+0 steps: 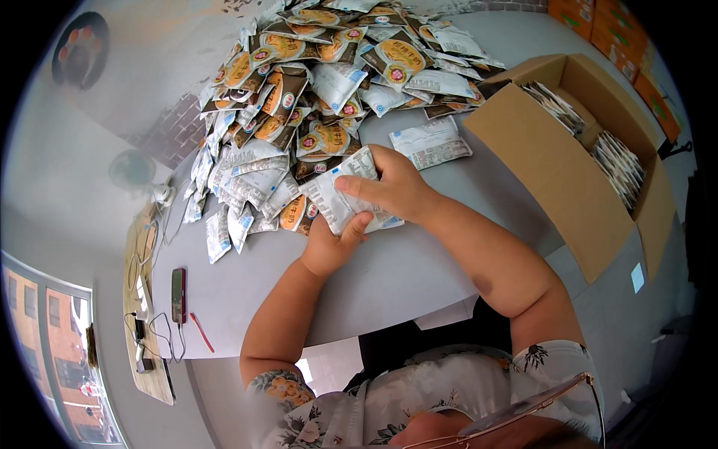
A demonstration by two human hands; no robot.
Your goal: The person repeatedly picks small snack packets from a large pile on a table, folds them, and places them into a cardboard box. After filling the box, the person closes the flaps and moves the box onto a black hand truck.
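Above the near part of the table, both hands grip a white sealed packet (338, 199) with grey and blue print, its printed back facing up. My left hand (330, 247) holds its lower edge, with the thumb on top. From the right, my right hand (402, 184) is closed round the packet's other end, its thumb lying across the face. The fingers beneath the packet are hidden. Just beyond, a heap of brown, orange and white packets (329, 140) rises high on the table. One white packet (431, 143) lies apart, right of the heap.
At the right stands an open cardboard box (535, 153) with flaps spread, holding rows of upright packets (619, 170). A phone (179, 295) with a cable and a thin red stick (201, 332) lie on the grey table (404, 277) at left. Orange boxes (618, 39) stand far right.
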